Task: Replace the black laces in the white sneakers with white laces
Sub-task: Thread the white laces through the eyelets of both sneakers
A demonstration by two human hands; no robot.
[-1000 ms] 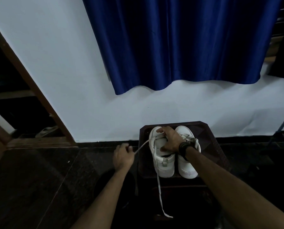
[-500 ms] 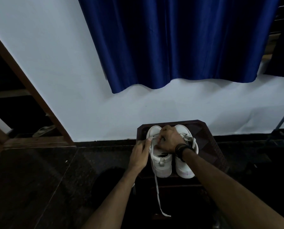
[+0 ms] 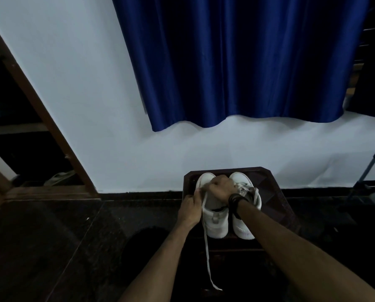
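Dark wooden stool [image 3: 273, 188] at 6 o'clock, against wall base. On it, white sneakers side by side: right sneaker [image 3: 244, 223] already laced white; left sneaker [image 3: 215, 221] mid-lacing. White lace [image 3: 207, 253] trails from left sneaker toward 6 o'clock, over stool edge. Right hand [image 3: 222, 188] curled over eyelets, grip hidden: cannot tell. Left hand [image 3: 191, 207] fingers pinch lace at sneaker's 9 o'clock side. Step, by judgement: threading left sneaker. Next: feed lace tip through next eyelet, pull slack.

Dim room. Pale blue-white wall [image 3: 90, 88]; dark blue curtain [image 3: 236, 62] hanging over its upper part. Dark polished stone floor [image 3: 40, 247]. Brown wooden door frame [image 3: 44, 118] at left. Small dark wooden stool [image 3: 273, 192] against wall base.
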